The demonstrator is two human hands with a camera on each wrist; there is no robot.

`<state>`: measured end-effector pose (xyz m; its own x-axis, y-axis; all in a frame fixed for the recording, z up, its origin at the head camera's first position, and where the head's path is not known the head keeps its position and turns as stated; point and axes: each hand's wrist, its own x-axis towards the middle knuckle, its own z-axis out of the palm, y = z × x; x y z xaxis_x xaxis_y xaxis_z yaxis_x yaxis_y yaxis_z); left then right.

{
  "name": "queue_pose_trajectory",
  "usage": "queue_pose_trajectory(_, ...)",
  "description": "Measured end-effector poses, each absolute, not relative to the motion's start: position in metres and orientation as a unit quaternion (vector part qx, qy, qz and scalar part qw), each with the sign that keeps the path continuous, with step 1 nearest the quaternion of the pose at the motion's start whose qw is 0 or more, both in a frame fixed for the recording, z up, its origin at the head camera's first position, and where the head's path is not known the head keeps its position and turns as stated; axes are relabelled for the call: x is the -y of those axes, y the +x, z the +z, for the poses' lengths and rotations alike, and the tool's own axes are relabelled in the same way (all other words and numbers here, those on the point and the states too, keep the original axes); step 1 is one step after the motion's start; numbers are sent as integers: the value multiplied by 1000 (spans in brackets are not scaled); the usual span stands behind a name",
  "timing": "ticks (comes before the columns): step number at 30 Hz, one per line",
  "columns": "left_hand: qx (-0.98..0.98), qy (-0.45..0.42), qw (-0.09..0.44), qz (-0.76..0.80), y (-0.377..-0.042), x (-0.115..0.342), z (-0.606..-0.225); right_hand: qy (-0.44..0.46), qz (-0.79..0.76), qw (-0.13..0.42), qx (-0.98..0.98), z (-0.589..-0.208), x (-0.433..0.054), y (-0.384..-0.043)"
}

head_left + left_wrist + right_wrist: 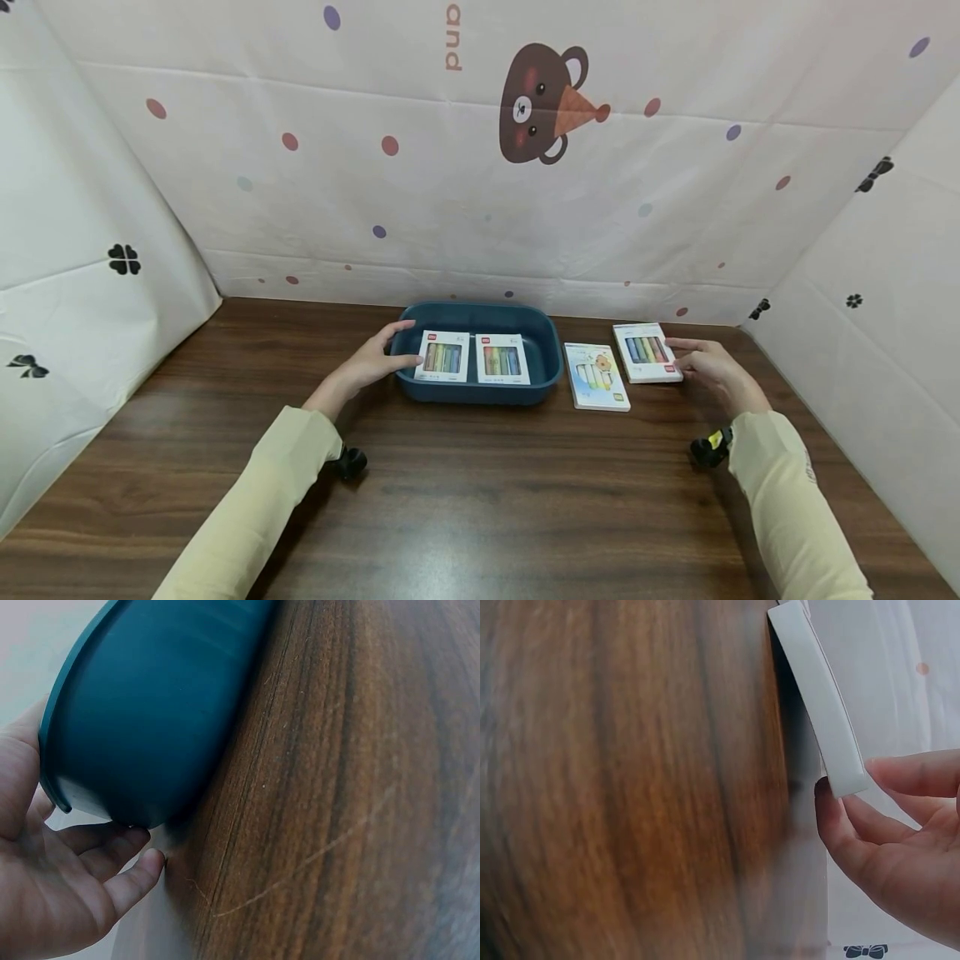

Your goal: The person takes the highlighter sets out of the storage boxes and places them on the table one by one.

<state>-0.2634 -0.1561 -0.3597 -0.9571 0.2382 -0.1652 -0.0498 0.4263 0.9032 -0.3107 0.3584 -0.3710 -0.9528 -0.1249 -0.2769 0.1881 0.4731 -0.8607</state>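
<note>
At its left end, the dark blue plastic bin [472, 393] is gripped at the rim by my left hand [367, 360]. The left wrist view shows the fingers [135, 881] of that hand against the bin's outer side. Inside the bin lie two flat white boxes, a left one [442, 375] and a right one [502, 377], whose windows show coloured sticks like crayons or markers. My right hand [712, 367] pinches the edge of a similar white box [648, 354]. In the right wrist view this box [821, 701] appears tilted, its held end off the table.
Between the bin and the held box, another white box [597, 379] with a flower picture lies on the brown wooden table [480, 492]. Behind the table hangs a white printed cloth [337, 192], with further cloth at both sides. Each wrist wears a small black camera.
</note>
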Motion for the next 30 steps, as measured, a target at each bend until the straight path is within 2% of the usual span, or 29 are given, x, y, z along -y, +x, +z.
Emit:
queue_pose_trajectory(16,-836,62,136,528,-262,156,-359,-3,-516,136,-846,-370,-368,-305)
queue_pose_trajectory(30,-839,63,133,524,-262,156,-358,1,-539,143,-830,-359,-357,-306)
